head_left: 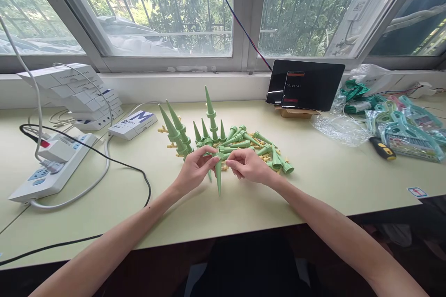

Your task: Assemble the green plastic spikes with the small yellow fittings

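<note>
Left hand (200, 164) grip narrow, thumb and fingers holding the wide end of a green conical spike (219, 178), point toward the near edge of the table (254, 213); right hand (249, 165) fingers curled just beside it, contents hidden, cannot tell if holding anything.

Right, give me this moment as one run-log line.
left hand: holds green spike | right hand: beside spike, grip unclear | spike heap: behind right hand | stacks: beyond left hand
</note>
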### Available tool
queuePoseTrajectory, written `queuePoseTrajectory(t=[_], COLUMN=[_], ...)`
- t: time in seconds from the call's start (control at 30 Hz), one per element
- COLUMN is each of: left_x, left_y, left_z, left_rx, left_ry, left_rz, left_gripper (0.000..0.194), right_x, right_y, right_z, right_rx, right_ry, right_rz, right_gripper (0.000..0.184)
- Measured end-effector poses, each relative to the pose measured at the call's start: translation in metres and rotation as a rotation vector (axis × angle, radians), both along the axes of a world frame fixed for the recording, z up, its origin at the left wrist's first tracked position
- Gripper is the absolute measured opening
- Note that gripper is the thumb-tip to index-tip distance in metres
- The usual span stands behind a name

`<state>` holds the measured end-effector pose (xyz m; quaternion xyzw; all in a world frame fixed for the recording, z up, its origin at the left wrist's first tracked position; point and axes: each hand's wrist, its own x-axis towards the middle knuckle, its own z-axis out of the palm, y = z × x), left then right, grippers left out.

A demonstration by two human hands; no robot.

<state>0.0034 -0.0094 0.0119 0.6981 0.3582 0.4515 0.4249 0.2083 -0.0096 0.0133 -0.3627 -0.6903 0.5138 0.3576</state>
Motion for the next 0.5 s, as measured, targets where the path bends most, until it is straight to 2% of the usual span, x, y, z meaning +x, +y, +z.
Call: queuePoseTrajectory(t=[0.5], left_x=[0.0012], left_y=[-0.0008], left_z=[-0.0022], left_rx=[0.038], left_ry=[-0.012], left_rz=[-0.010], left_gripper=[0.018], right_x=[0.0013], right_y=[0.0021], right_z=[-0.0027], right_rx=[0.004], right_ry=[-0.014], right_rz=[0.067], right_gripper=[0.032])
